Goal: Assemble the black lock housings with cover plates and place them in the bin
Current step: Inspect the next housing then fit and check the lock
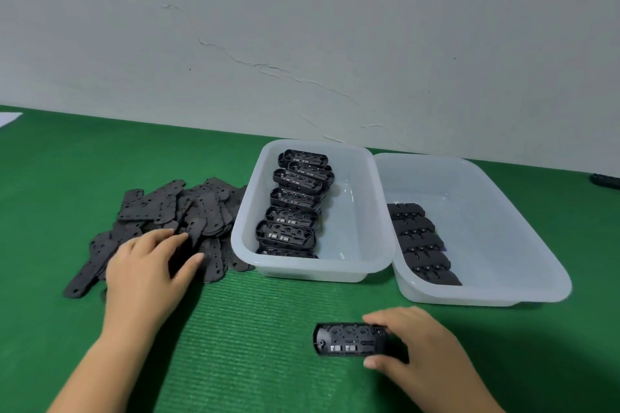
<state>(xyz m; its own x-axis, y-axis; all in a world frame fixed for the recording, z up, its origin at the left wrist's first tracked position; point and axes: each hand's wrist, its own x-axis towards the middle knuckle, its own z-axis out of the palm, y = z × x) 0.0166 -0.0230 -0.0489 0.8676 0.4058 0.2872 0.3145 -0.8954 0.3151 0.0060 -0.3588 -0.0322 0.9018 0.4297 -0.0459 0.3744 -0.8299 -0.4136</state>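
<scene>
Lock housing (349, 342) held open-side up on the green counter (255, 339), awaiting its cover plate.

Right hand (416, 345) is clamped on the housing's right end, thumb on the near edge and fingers over the far edge, just in front of the middle bin (379, 265). Left hand (147, 268), fingers spread apart and gripping nothing that I can make out, rests on the heap of cover plates (177, 211) left of that bin. The step in hand looks like picking a plate; next, one plate must be singled out of the overlapping heap, carried right to the housing, and seated squarely. The middle bin holds bare housings (288, 204); the bin to its right (536, 292) holds a row of covered units (419, 241), likely the drop-off.
</scene>
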